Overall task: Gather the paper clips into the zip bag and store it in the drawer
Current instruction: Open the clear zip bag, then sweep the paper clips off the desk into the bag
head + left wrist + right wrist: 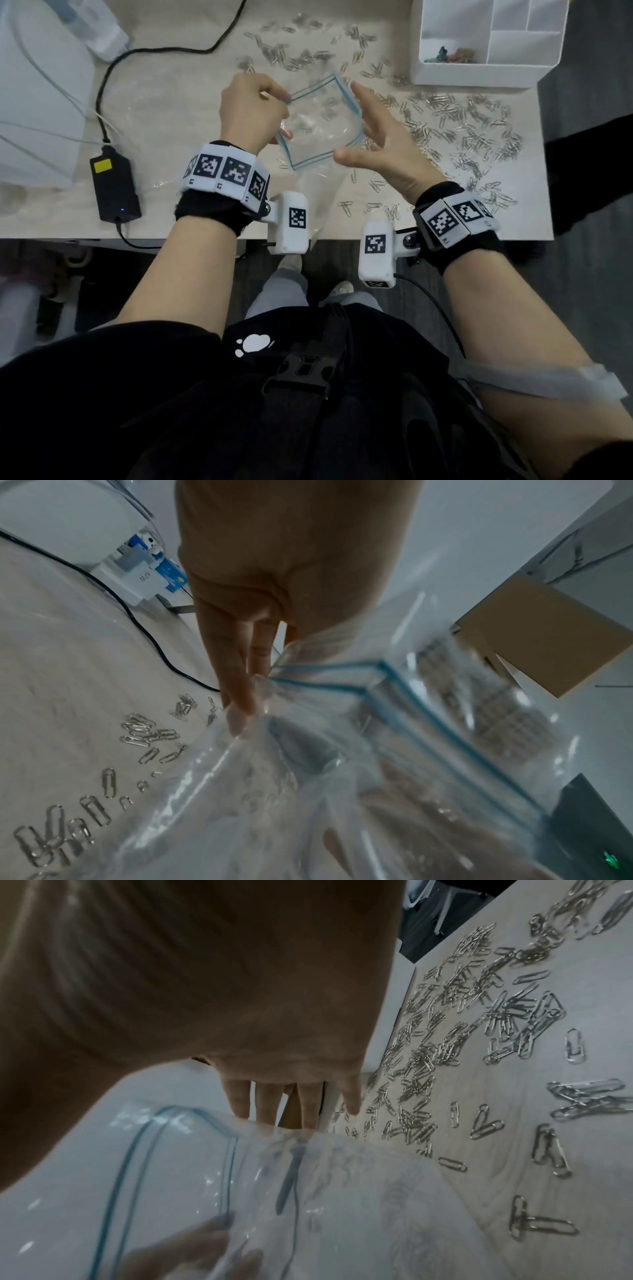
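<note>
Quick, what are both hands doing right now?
Left hand: its grip is curled on the rim of the open zip bag.
Right hand: open, fingers spread beside the bag's mouth, gripping nothing.

My head camera looks steeply down over both my forearms onto the worktop. Each wrist camera peers along its palm, very close, toward the fingertips. All three share the zip bag between my hands and paper clips beside it.
</note>
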`<act>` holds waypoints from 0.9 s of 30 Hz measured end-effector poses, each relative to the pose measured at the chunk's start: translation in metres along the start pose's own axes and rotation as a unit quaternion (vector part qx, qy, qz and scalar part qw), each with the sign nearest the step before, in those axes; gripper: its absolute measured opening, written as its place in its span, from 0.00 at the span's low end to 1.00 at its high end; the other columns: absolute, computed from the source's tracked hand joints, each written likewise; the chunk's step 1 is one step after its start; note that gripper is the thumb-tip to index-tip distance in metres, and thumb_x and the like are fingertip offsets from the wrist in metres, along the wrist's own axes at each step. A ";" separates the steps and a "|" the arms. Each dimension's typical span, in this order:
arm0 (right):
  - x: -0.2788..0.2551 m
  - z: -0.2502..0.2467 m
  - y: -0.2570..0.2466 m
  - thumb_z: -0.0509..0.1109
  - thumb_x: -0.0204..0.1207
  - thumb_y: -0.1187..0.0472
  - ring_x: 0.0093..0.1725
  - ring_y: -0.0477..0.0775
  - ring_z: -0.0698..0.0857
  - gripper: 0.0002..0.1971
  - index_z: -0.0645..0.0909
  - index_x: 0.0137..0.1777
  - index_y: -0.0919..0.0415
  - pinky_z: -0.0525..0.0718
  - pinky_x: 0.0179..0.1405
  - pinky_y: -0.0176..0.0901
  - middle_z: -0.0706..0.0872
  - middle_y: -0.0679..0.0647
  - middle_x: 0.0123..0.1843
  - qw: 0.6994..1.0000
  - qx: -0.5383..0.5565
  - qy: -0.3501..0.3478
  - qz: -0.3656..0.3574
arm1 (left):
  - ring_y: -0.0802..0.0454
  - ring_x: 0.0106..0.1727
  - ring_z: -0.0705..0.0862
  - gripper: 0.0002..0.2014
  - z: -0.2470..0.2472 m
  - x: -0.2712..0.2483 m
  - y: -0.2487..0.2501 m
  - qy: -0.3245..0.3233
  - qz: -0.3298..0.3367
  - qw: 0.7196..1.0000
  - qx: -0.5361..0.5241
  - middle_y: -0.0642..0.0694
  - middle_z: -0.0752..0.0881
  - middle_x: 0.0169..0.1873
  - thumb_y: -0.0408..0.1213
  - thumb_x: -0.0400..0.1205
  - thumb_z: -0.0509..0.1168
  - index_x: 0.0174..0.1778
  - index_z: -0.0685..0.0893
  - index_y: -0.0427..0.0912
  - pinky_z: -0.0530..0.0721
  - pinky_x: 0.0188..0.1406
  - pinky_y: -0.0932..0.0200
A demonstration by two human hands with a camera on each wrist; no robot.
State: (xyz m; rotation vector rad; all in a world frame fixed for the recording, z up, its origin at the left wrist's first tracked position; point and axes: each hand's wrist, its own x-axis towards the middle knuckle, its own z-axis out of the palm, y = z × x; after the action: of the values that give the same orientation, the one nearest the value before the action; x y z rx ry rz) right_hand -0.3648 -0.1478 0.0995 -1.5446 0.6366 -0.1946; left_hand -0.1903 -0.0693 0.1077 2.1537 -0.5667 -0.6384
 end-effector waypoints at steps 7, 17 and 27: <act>-0.001 0.012 0.009 0.88 0.51 0.59 0.73 0.34 0.57 0.67 0.43 0.83 0.60 0.56 0.62 0.08 0.54 0.56 0.84 0.992 -0.092 0.071 -0.054 | 0.48 0.26 0.89 0.10 0.006 0.003 0.005 -0.079 0.017 0.997 -0.002 0.37 0.86 0.44 0.23 0.72 0.63 0.41 0.85 0.42 0.86 0.27 0.60; 0.010 0.051 0.015 0.83 0.43 0.38 0.71 0.54 0.74 0.65 0.55 0.81 0.57 0.70 0.75 0.55 0.78 0.57 0.67 0.962 -0.092 0.257 -0.025 | 0.46 0.29 0.89 0.10 -0.010 0.029 -0.007 -0.186 0.067 0.980 0.003 0.36 0.86 0.43 0.23 0.74 0.63 0.40 0.84 0.43 0.87 0.28 0.57; 0.008 0.084 0.018 0.81 0.41 0.39 0.59 0.48 0.78 0.55 0.70 0.72 0.60 0.71 0.63 0.27 0.80 0.47 0.51 0.917 -0.093 0.387 0.015 | 0.41 0.37 0.90 0.13 -0.018 0.053 -0.010 -0.315 0.111 0.942 0.020 0.38 0.86 0.42 0.23 0.76 0.61 0.37 0.83 0.47 0.90 0.39 0.50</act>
State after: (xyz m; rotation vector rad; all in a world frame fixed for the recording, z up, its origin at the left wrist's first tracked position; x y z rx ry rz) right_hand -0.3218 -0.0784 0.0717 -1.6196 1.3289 -0.7646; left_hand -0.1364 -0.0844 0.0969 1.8568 -1.1495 -1.2038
